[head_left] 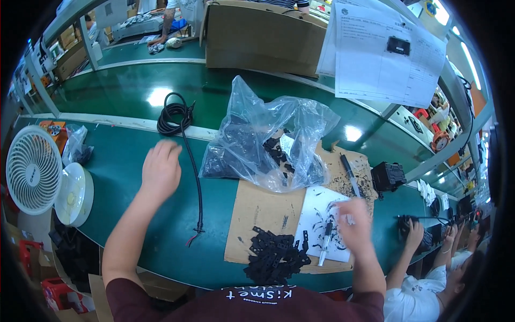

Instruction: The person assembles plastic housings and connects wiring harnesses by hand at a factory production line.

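L hand [162,167] nr cable [168,129], R hand [354,221] blurred over white sheet [312,197]; can't tell either's grip; blk parts [274,257] heaped close, prob. for reach.

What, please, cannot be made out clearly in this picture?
In the head view:
Right hand: blurred, so its grip is unclear.
Left hand: palm hidden by the back of the hand.
Black parts: lower ones hidden by those on top.
Plastic bag: some contents hidden by folds and glare.
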### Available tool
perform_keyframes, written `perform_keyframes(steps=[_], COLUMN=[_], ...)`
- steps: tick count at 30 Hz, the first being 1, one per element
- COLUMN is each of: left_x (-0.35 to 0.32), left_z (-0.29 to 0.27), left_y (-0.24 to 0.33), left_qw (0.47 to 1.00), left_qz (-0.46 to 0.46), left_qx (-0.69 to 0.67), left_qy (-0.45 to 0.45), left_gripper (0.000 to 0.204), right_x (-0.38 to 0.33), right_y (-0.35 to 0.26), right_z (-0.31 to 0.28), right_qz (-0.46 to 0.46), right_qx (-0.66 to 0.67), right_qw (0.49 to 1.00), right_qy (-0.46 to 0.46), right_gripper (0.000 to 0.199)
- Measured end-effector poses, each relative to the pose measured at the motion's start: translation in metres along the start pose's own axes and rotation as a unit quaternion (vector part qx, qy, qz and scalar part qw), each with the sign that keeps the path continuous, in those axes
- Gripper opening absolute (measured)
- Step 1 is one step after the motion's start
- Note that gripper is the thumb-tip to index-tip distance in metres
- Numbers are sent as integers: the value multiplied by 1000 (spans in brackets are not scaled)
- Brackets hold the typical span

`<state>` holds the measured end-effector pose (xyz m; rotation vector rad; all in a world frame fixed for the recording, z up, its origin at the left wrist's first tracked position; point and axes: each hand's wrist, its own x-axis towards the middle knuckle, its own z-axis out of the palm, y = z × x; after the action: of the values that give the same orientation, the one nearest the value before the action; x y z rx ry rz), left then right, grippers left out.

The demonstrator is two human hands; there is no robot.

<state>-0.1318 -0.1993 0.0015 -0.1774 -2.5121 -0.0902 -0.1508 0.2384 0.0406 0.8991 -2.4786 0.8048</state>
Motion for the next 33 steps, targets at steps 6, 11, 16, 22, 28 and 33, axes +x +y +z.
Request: perform_keyframes(steps=[6,11,16,22,28,33], left_x=[51,54,15,-80,-118,-103], left_z=[87,78,43,-16,-30,-58], left_y=[-62,-71,-66,-79,-63,52], left_qw=[965,968,970,899,936,989], left_qz=[9,-96,-111,-203,-102,99], left_qx=[240,155,138,152,197,-13], left_qy=[-105,-170,-169,-357,-274,-108], left_gripper=[47,37,22,60,65,68], right_x=[47,64,64,51,6,-12], right_y=[-101,-121,-109,-88,-88,-104], right_z=[142,211,212,170,136,124], right_qz=[-361,-411,-428,-388,-229,-149], right_qx=[64,-78,29,109,351,459], right_qw=[892,871,876,908,892,859], right_qy=[-264,-257,-219,-112,-168,-171], right_gripper=[42,32,10,16,24,25])
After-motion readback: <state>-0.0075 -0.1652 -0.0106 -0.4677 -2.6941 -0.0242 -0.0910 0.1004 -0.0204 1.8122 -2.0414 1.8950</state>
